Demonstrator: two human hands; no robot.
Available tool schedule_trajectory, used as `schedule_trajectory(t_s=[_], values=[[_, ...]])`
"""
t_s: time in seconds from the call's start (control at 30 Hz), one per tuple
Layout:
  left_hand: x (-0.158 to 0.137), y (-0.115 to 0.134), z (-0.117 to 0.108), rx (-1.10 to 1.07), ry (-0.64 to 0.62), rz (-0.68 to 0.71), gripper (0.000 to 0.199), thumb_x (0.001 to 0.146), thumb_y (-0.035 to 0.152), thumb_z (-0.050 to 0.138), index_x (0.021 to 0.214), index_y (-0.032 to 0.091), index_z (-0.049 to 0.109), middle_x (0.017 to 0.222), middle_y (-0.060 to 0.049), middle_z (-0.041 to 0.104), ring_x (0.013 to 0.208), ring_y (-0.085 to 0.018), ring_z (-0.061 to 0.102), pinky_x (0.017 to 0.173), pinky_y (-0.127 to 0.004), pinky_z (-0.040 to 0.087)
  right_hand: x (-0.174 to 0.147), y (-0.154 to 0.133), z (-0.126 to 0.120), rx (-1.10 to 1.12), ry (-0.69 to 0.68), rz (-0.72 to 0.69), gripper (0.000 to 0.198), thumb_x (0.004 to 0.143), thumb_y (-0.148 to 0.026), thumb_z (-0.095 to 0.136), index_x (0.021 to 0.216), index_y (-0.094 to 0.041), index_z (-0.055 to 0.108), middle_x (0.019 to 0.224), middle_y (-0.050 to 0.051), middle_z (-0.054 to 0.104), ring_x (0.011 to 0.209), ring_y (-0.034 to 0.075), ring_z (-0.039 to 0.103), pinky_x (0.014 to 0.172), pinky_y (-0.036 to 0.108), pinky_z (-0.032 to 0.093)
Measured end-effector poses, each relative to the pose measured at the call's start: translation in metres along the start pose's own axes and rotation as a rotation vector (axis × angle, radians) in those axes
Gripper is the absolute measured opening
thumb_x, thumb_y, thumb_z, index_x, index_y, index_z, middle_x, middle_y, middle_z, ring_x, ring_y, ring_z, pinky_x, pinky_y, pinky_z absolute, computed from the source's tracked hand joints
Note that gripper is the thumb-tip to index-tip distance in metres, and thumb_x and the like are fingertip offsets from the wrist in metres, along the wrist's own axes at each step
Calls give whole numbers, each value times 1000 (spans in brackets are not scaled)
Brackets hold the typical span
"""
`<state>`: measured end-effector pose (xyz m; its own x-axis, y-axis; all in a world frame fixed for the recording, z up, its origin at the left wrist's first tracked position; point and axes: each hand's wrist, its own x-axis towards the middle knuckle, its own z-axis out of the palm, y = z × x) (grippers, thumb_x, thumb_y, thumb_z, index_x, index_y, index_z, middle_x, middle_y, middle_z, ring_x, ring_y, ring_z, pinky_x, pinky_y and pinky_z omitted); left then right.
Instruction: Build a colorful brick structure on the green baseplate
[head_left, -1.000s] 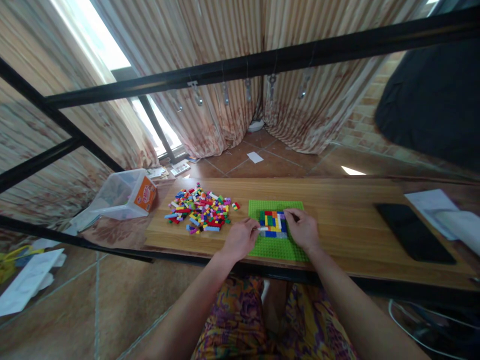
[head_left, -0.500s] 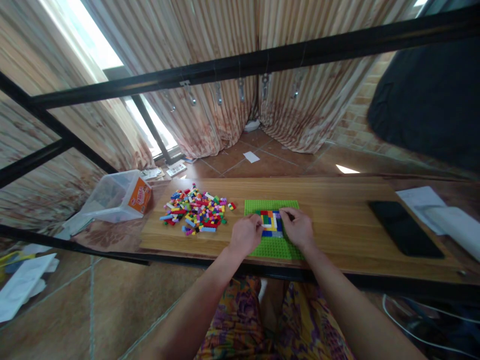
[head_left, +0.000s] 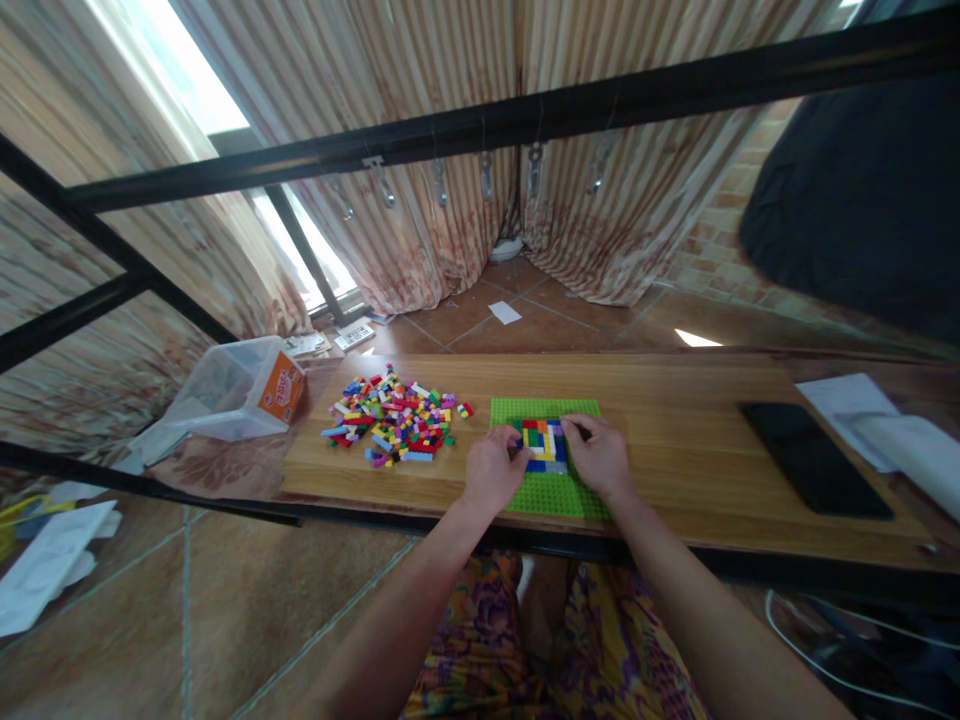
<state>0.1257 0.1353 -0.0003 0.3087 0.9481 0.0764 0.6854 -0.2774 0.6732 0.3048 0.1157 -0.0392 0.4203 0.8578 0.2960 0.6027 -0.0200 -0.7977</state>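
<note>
A green studded baseplate (head_left: 555, 500) lies on the wooden tabletop in front of me. On its middle sits a block of toy building bricks (head_left: 546, 466) in blue, white, yellow, red, orange and green. At the left side of these bricks is my left hand (head_left: 493, 467), thumb and forefinger closed, with a bit of dark blue beside the tips; whether they grip it is unclear. My right hand (head_left: 600, 456) has its fingers curled against the right edge of the bricks, near a purple-blue one. What lies under its fingertips is hidden.
Loose mixed bricks (head_left: 397, 420) are heaped left of the baseplate. Beyond them stands a clear plastic tub (head_left: 225, 395) with an orange label. A black flat slab (head_left: 814, 457) and white papers (head_left: 855, 405) lie at the right. A black metal bar (head_left: 465, 135) crosses above the table.
My left fingertips have shifted slightly at the left edge of the bricks, and a bit of dark blue now shows beside them. My right hand stays at the right edge.
</note>
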Motion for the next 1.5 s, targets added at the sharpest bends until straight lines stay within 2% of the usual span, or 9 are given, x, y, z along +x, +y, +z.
schedule_trajectory(t_s=[0.4,0.47,0.57,0.63,0.83,0.93,1.27,1.5], values=[[1,2,4,25,1,-4,18,80,27,66,95,19,61,87,-2,65,82,-16,61,77,-29,48,0,2,0,4,1,-10,30,85,-41,51,84,-20,73,89,7,73,86,22,64,82,37,49],[-2,2,2,54,42,39,19,82,27,64,98,19,60,92,-3,64,88,-18,60,82,-31,48,0,2,1,4,2,-13,30,85,-41,51,84,-20,73,90,7,73,86,22,64,81,37,49],[-13,5,1,165,105,196,24,87,26,55,110,19,59,110,-8,60,105,-21,54,94,-36,44,0,2,1,7,7,-20,30,85,-41,52,84,-20,73,89,7,73,85,22,65,81,36,49],[-24,8,2,256,86,293,32,89,26,52,120,20,56,122,-10,55,112,-24,50,98,-41,42,0,1,0,10,6,-21,30,85,-41,51,84,-20,73,89,7,73,84,22,65,80,36,50],[-48,15,15,411,-6,329,47,88,34,54,132,20,48,136,-13,48,121,-32,43,102,-53,35,0,0,0,11,8,-18,30,85,-41,51,83,-21,73,88,7,73,85,22,65,79,36,50],[-50,15,20,427,-8,336,48,89,35,51,134,18,47,137,-13,48,122,-31,43,104,-56,32,0,0,0,12,18,-22,30,85,-41,51,83,-21,73,88,7,73,84,22,65,80,36,50],[-49,16,23,434,-16,346,44,90,34,49,131,16,47,132,-12,52,119,-29,45,107,-54,31,0,1,1,2,9,-21,29,85,-41,51,84,-21,73,89,7,73,86,22,65,83,37,49],[-46,16,24,395,-43,365,46,89,30,50,131,15,46,126,-13,53,118,-28,47,105,-46,37,-1,1,0,-12,11,-26,30,85,-41,50,84,-21,73,89,7,73,86,22,65,81,36,49]])
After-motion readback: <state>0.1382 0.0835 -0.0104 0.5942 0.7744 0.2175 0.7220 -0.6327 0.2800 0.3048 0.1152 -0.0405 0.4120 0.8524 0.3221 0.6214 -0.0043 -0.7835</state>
